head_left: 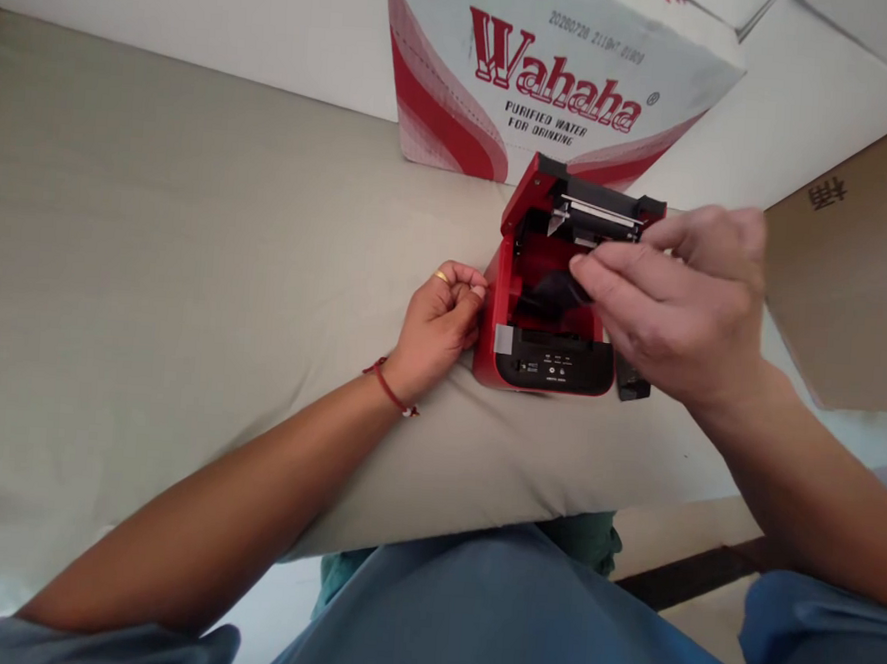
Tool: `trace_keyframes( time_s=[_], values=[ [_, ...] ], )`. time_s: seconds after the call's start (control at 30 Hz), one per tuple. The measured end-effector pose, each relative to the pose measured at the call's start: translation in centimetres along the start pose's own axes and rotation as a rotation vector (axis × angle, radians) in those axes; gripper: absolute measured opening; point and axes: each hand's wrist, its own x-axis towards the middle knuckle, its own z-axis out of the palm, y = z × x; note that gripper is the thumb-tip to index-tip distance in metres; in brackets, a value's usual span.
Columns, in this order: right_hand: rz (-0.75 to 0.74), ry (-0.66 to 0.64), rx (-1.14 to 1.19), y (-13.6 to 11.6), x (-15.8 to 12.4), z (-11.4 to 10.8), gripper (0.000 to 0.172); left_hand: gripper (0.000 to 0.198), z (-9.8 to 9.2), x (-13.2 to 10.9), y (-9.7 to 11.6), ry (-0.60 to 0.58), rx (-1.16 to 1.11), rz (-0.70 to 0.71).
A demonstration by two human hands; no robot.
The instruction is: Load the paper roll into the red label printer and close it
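A small red and black printer stands on the beige table with its lid flipped up, showing the red inner bay. My left hand rests in a loose fist against the printer's left side, a gold ring on one finger and a red cord at the wrist. My right hand hovers over the open bay, fingers pressed together and reaching inside. Whether they hold anything is hidden.
A white and red "Wahaha" water carton stands right behind the printer. A brown cardboard sheet lies at the right. A small black part sits by the printer's right corner. My blue-clad legs are under the table's near edge.
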Motion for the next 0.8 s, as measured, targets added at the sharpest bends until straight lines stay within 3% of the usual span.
trace_keyframes(
  time_s=[0.13,0.2,0.27,0.33,0.4,0.47,0.53,0.63,0.8],
  values=[
    [-0.185,0.039,0.034,-0.7,-2.2,-0.8,0.017,0.029,-0.2,0.0,-0.5,-0.007,0.05,0.024],
    [-0.253,0.013,0.107,-1.0,-3.1,-1.3,0.017,0.029,-0.2,-0.5,-0.4,0.022,0.138,0.11],
    [-0.292,-0.06,0.186,-1.1,-3.8,-1.5,0.022,0.026,-0.1,-1.4,0.3,0.097,0.318,0.328],
    [-0.265,-0.096,0.271,-1.0,-4.4,-1.3,0.037,0.025,0.2,-2.8,1.4,0.14,0.573,0.685],
    [-0.208,-0.098,0.378,-0.6,-5.0,-0.9,0.049,0.035,0.7,-4.1,2.6,-0.001,0.75,1.0],
    [-0.126,-0.085,0.53,-0.2,-5.3,-0.3,0.055,0.04,1.4,-5.2,3.4,-0.185,0.872,1.164],
    [0.016,-0.045,0.689,0.1,-5.3,0.5,0.056,0.033,2.1,-5.9,3.8,-0.301,0.994,1.209],
    [0.195,-0.041,0.748,0.1,-4.4,1.7,0.055,0.017,2.8,-6.4,4.0,-0.282,1.123,1.236],
    [0.198,-0.281,0.585,-0.7,-2.3,2.5,0.072,0.008,3.2,-6.5,4.2,-0.199,1.222,1.301]
  ],
)
